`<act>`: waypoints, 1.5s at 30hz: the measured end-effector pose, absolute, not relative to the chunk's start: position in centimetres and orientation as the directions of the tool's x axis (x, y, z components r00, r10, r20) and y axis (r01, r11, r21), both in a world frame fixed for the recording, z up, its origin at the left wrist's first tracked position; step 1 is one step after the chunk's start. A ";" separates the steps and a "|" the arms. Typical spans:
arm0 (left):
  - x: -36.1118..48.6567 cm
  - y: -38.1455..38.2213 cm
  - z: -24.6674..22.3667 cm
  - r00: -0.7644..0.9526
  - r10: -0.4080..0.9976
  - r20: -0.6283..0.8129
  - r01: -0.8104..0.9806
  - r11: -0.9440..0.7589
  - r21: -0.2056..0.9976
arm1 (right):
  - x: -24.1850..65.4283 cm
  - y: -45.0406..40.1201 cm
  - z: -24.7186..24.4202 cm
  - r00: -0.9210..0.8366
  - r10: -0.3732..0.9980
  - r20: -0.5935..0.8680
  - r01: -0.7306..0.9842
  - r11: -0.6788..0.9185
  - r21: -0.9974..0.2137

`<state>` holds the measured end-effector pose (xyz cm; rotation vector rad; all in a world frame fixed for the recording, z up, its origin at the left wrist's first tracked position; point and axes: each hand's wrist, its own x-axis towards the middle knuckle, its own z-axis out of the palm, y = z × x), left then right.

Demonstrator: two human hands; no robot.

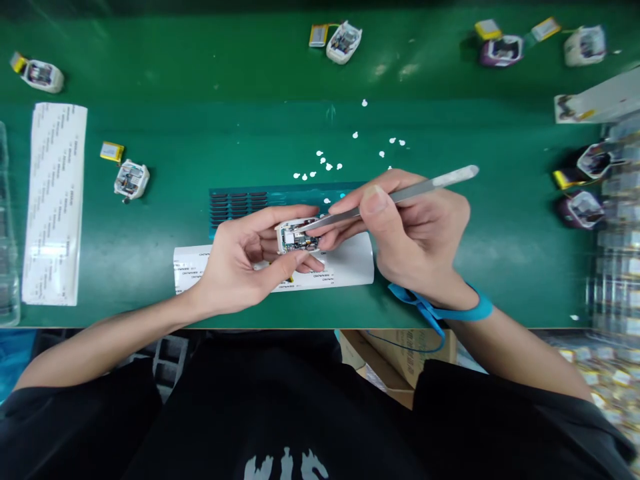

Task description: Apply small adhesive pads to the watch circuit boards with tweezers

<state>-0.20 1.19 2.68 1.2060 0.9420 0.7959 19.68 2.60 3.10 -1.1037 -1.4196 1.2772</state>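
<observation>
Between the thumb and fingers of my left hand [245, 257] is a small white device housing [279, 239] with its circuit board facing up. My right hand [410, 227] grips a pair of metal tweezers [415, 192], whose tips reach over the board inside the housing. Whether the tips pinch anything is too small to tell. Fingers of the right hand come close to the housing's right side. Below both hands lies a white sheet with printed labels [350, 260]. Behind them, a teal sheet with rows of dark strips [215, 210] is partly covered. A blue wrist strap [465, 312] circles my right wrist.
Small white stickers [329, 167] are scattered beyond my hands. Open housings with yellow batteries stand around the green table [175, 133], including a white one [131, 179] at left and a purple one [583, 210] at right. Label sheets [55, 200] lie left; clear trays [620, 267] are stacked right.
</observation>
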 end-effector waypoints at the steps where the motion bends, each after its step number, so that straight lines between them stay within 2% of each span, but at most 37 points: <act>1: -0.2 1.2 2.7 0.410 0.897 -0.167 -0.012 0.188 0.982 | 19.6 2.6 3.1 -0.198 0.979 0.050 0.037 0.058 -0.998; 5: -0.2 1.1 2.6 0.404 0.902 -0.153 -0.013 0.173 0.985 | 19.5 2.5 3.0 -0.201 0.978 0.057 -0.014 0.056 -0.998; 9: -0.1 1.1 2.7 0.398 0.902 -0.169 -0.008 0.188 0.982 | 19.5 2.4 3.0 -0.193 0.979 0.062 0.029 0.069 -0.997; 16: -0.3 1.2 2.8 0.382 0.909 -0.168 -0.002 0.182 0.983 | 19.6 2.0 2.4 -0.181 0.975 0.125 0.118 0.148 -0.982; 19: -0.5 1.3 2.8 0.390 0.900 -0.194 0.056 0.187 0.981 | 20.0 1.7 2.0 -0.195 0.956 0.218 0.118 0.243 -0.963; 23: -0.8 1.8 3.3 0.369 0.920 -0.132 0.074 0.113 0.991 | 20.9 2.2 2.9 -0.040 0.952 0.304 0.058 0.306 -0.950; 24: -0.9 2.0 3.4 0.340 0.935 -0.102 0.064 0.086 0.994 | 21.1 2.6 3.4 -0.023 0.956 0.293 0.087 0.294 -0.952; 26: -1.1 2.4 3.5 0.267 0.963 -0.048 0.043 0.038 0.998 | 21.4 3.3 4.3 0.082 0.948 0.308 0.259 0.278 -0.925; 28: -1.4 2.9 3.4 0.202 0.979 -0.005 0.037 -0.003 0.999 | 21.4 4.2 4.9 -0.143 0.936 0.322 0.456 0.351 -0.818; 29: -1.7 3.2 3.4 0.183 0.983 0.003 0.047 -0.012 0.999 | 21.3 4.6 4.9 -0.288 0.903 0.317 0.493 0.424 -0.760; 30: -1.9 3.5 3.3 0.173 0.985 0.022 0.052 -0.032 0.998 | 21.2 4.9 4.7 -0.419 0.857 0.301 0.491 0.492 -0.719; 32: -2.4 4.0 3.3 0.181 0.982 0.057 0.068 -0.071 0.995 | 20.9 5.5 4.0 -0.538 0.799 0.269 0.446 0.540 -0.714; 35: -2.9 4.4 3.6 0.239 0.970 0.042 0.173 -0.085 0.981 | 20.6 6.0 2.6 -0.555 0.807 0.201 0.425 0.483 -0.766; 37: -3.0 4.5 3.7 0.267 0.964 0.005 0.316 -0.093 0.944 | 20.6 6.1 1.7 -0.566 0.808 0.161 0.413 0.447 -0.793; 41: -2.9 4.4 3.7 0.351 0.936 0.024 0.595 -0.243 0.766 | 21.2 6.2 0.8 -0.572 0.811 0.123 0.385 0.398 -0.833; 45: -3.0 4.5 3.8 0.392 0.920 -0.015 0.673 -0.275 0.687 | 21.6 6.4 0.7 -0.540 0.837 0.083 0.353 0.315 -0.881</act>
